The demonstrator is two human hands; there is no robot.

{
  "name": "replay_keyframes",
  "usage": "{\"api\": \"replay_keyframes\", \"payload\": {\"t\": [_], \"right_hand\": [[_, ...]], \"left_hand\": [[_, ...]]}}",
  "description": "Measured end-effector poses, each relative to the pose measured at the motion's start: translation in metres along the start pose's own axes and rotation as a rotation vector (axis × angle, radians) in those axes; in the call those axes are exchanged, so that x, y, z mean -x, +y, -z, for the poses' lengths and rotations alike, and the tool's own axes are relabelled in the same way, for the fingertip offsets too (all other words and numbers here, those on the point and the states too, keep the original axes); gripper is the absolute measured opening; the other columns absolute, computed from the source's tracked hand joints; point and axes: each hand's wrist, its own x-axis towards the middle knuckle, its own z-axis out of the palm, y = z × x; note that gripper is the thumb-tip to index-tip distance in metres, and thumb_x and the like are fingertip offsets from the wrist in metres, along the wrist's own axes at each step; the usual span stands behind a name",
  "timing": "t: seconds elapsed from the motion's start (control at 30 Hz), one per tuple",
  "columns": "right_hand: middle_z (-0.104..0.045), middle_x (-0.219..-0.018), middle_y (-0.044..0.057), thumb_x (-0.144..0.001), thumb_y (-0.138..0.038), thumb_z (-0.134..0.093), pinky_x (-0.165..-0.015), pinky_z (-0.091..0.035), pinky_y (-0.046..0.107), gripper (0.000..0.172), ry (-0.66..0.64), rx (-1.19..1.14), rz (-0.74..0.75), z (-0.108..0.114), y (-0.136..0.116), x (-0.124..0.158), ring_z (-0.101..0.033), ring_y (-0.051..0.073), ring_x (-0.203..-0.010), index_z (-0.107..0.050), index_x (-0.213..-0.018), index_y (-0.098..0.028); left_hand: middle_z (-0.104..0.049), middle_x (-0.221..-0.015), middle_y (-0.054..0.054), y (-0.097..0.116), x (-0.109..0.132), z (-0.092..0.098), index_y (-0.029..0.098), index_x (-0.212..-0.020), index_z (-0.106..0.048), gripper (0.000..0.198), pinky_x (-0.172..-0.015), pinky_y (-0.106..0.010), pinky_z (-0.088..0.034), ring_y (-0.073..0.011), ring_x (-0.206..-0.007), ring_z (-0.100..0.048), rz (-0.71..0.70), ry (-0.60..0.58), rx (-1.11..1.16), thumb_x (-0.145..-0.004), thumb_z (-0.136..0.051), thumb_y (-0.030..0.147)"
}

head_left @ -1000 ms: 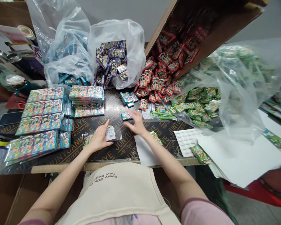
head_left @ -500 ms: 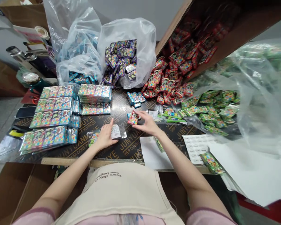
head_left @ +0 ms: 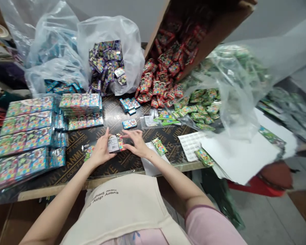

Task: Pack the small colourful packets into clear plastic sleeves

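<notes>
My left hand [head_left: 100, 149] is closed around the left side of a clear plastic sleeve with a white barcode label [head_left: 113, 145], low over the dark board. At the sleeve's right end is a small red candy box [head_left: 121, 142], partly hidden. My right hand [head_left: 137, 143] has thumb and fingers around that box's right side. Just beyond my hands lies a single blue candy box [head_left: 129, 124], with a few more blue boxes [head_left: 129, 104] behind it. A green packet [head_left: 88, 152] lies left of my left hand, partly covered.
Stacks of wrapped four-box packs [head_left: 28, 124] stand at left. Behind are a bag of purple boxes [head_left: 105, 61], a carton spilling red boxes [head_left: 159, 85] and green packets [head_left: 204, 105]. A label sheet [head_left: 190, 144] and white paper [head_left: 229, 156] lie at right.
My right hand has brought the red box left and down to the barcode sleeve. My left hand has closed on the sleeve. The view has turned to the right.
</notes>
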Motion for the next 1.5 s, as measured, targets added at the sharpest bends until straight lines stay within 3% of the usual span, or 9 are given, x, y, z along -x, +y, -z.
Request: {"api": "replay_keyframes", "payload": {"t": [0.13,0.3,0.37,0.5,0.73,1.0,1.2,1.37,1.5], "right_hand": [[-0.062,-0.128,0.009,-0.092,-0.042,-0.048,-0.106,-0.028,0.045,0.046,0.081,0.055,-0.085,0.033,0.028,-0.004,-0.052,0.023,-0.121,-0.049,-0.135,-0.025],[-0.023,-0.155,0.021,-0.083,-0.051,-0.055,-0.104,-0.023,0.063,0.073,0.667,0.518,-0.868,0.126,0.141,0.009,-0.019,0.039,-0.142,-0.033,-0.146,-0.02],[-0.022,-0.154,0.026,-0.079,-0.053,-0.059,-0.1,-0.027,0.067,0.084,0.557,0.484,-1.012,0.152,0.18,0.024,-0.025,0.043,-0.138,-0.028,-0.148,-0.017],[-0.041,-0.144,0.027,-0.084,-0.036,-0.054,-0.102,-0.038,0.051,0.06,0.399,0.432,-0.798,0.163,0.211,0.054,-0.047,0.035,-0.127,-0.048,-0.137,-0.008],[-0.052,-0.14,0.013,-0.095,-0.032,-0.039,-0.107,-0.04,0.047,0.045,0.581,0.451,-0.431,0.117,0.138,0.061,-0.047,0.026,-0.132,-0.051,-0.136,-0.019],[-0.052,-0.14,0.01,-0.092,-0.035,-0.052,-0.099,-0.045,0.043,0.045,0.217,0.242,0.212,0.009,-0.007,0.027,-0.053,0.025,-0.122,-0.051,-0.136,-0.025],[-0.05,-0.14,0.014,-0.076,-0.056,-0.066,-0.102,-0.031,0.054,0.077,0.154,0.241,0.121,0.013,-0.023,0.011,-0.044,0.035,-0.126,-0.042,-0.141,-0.024],[-0.07,-0.076,0.002,-0.085,-0.045,-0.061,-0.095,-0.037,0.047,0.046,0.069,0.068,0.184,0.006,-0.023,0.016,-0.061,0.023,-0.085,-0.057,-0.127,-0.025],[-0.061,-0.123,0.012,-0.079,-0.051,-0.066,-0.098,-0.038,0.049,0.07,0.057,0.034,0.174,0.004,-0.024,0.014,-0.052,0.03,-0.117,-0.044,-0.14,-0.024]], "left_hand": [[-0.053,-0.128,-0.011,0.001,-0.002,-0.004,0.022,-0.15,0.015,0.122,-0.1,-0.046,-0.04,-0.0299,-0.115,-0.052,0.0,-0.023,-0.025,-0.067,-0.073,0.028],[-0.055,-0.123,-0.014,-0.008,0.003,-0.01,0.017,-0.152,0.006,0.115,-0.096,-0.046,-0.042,-0.0318,-0.11,-0.053,0.027,-0.041,-0.153,-0.068,-0.072,0.03],[-0.055,-0.122,-0.015,-0.013,0.006,-0.013,0.017,-0.152,0.003,0.112,-0.094,-0.046,-0.042,-0.0327,-0.11,-0.053,0.027,-0.059,-0.204,-0.068,-0.071,0.03],[-0.055,-0.124,-0.016,-0.018,0.009,-0.016,0.017,-0.152,-0.006,0.107,-0.098,-0.05,-0.04,-0.0338,-0.113,-0.051,0.017,-0.083,-0.246,-0.068,-0.072,0.033],[-0.051,-0.135,-0.016,0.01,-0.003,-0.001,0.021,-0.135,-0.049,0.073,-0.11,-0.057,-0.026,-0.0343,-0.128,-0.045,0.116,0.067,0.054,-0.071,-0.072,0.047],[-0.071,-0.092,-0.009,0.058,-0.034,-0.001,0.012,-0.103,-0.068,0.051,-0.074,-0.03,-0.05,-0.0179,-0.077,-0.065,0.532,-0.013,1.227,-0.071,-0.071,0.052],[-0.069,-0.078,-0.004,0.039,-0.026,0.019,0.012,-0.102,-0.069,0.048,-0.068,-0.027,-0.047,-0.0158,-0.069,-0.061,0.427,-0.17,1.04,-0.065,-0.078,0.041],[-0.063,-0.067,0.002,0.021,-0.023,0.024,0.013,-0.13,-0.049,0.088,-0.065,-0.027,-0.048,-0.0146,-0.061,-0.059,0.575,0.218,0.879,-0.053,-0.085,0.031],[-0.064,-0.069,0.002,0.024,-0.023,0.02,0.014,-0.135,-0.043,0.097,-0.068,-0.031,-0.051,-0.0152,-0.062,-0.06,0.597,0.14,1.015,-0.049,-0.087,0.028]]}}
